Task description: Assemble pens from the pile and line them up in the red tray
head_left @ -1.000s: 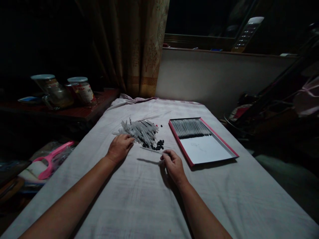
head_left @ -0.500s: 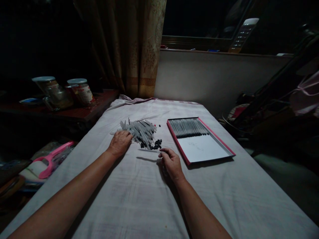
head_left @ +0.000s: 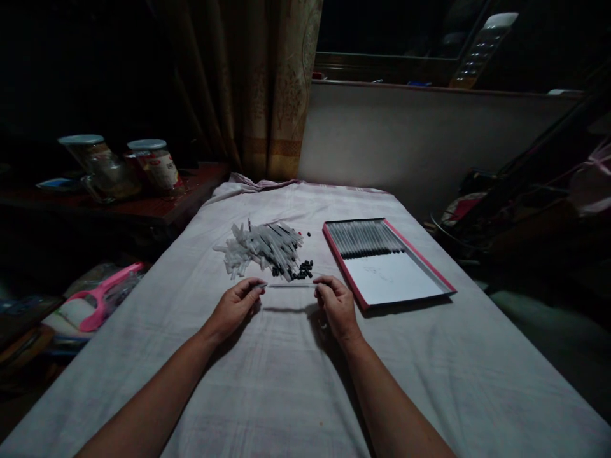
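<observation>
My right hand [head_left: 338, 308] pinches the right end of a thin clear pen [head_left: 291, 285], held level just above the cloth. At the pen's left tip, my left hand [head_left: 236, 306] has thumb and fingers closed on a small pale piece that looks like a pen cap [head_left: 262, 285]. Beyond the hands lies a loose heap of clear pen barrels [head_left: 279, 245], with whitish translucent caps [head_left: 236, 251] on its left side. Several short black plugs [head_left: 304, 270] are scattered at the heap's near right edge.
Right of the heap, a shallow pink-edged box [head_left: 396, 286] holds a row of pens [head_left: 365, 238] with black ends. A white checked cloth [head_left: 267, 394] covers the table. Jars [head_left: 160, 168] stand on a dark side table at left; a curtain [head_left: 277, 95] hangs behind.
My left hand has come away from the heap toward me, with a small pale piece in its fingers, to the pen's left tip. My right hand keeps hold of the pen.
</observation>
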The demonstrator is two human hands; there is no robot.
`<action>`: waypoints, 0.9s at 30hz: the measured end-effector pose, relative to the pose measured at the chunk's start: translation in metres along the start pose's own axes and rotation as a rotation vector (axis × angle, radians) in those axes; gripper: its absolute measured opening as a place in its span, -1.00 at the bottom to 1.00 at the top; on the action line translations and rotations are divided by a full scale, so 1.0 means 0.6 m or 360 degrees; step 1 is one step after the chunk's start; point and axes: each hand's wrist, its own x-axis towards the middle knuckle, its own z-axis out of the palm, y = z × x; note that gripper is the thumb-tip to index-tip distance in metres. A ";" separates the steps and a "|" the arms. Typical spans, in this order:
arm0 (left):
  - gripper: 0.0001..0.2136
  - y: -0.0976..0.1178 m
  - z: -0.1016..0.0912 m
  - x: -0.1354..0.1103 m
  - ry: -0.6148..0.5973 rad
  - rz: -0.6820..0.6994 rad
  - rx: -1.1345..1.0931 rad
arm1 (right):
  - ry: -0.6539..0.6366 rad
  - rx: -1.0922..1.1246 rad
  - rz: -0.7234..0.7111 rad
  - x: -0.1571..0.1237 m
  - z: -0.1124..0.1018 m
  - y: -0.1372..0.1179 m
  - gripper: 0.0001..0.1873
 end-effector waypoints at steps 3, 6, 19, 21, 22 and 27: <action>-0.52 -0.002 0.002 0.001 -0.0015 -0.0021 0.0017 | -0.0020 -0.0036 0.0016 -0.002 0.003 0.005 -0.78; -0.59 -0.008 0.000 0.002 -0.0028 0.0060 0.0128 | -0.0064 -0.0067 0.0046 -0.001 0.003 0.009 -0.78; -0.73 -0.005 -0.007 -0.006 -0.0272 0.0105 0.0529 | -0.0984 -0.0584 0.0057 0.007 -0.031 0.002 -0.67; -0.72 -0.006 -0.010 -0.007 -0.0256 0.0089 0.0519 | -0.0980 -0.0640 0.0008 0.006 -0.028 0.005 -0.67; -0.72 -0.007 -0.011 -0.007 -0.0251 0.0092 0.0528 | -0.0984 -0.0661 -0.0009 0.005 -0.027 0.006 -0.67; -0.73 -0.009 -0.011 -0.005 -0.0279 0.0143 0.0612 | -0.0980 -0.0750 -0.0030 0.003 -0.023 0.002 -0.69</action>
